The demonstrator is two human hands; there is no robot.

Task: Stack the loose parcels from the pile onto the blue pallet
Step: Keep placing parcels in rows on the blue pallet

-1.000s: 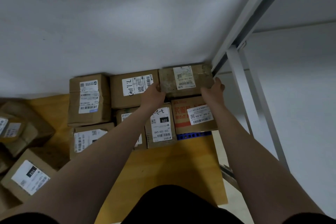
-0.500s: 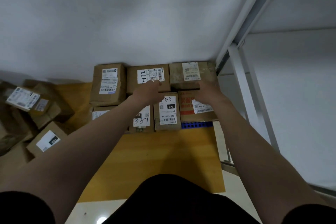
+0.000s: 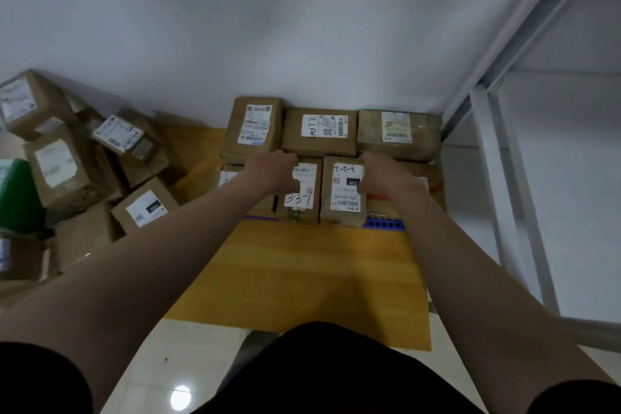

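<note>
Head view has my left hand point(image 3: 273, 169) and right hand point(image 3: 381, 175) loosely curled and empty over the front row of parcels point(image 3: 342, 191) on the blue pallet point(image 3: 384, 222). The loose pile point(image 3: 100, 165) sits well apart to the left. These taped cartons look stiff and light; I'd grip opposite side faces.

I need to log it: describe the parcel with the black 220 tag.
The parcel with the black 220 tag is a brown cardboard box lying flat in the stack's front row on the blue pallet. Its white label carries handwriting and a barcode. The right hand rests on its right edge; another parcel abuts its left.
</note>
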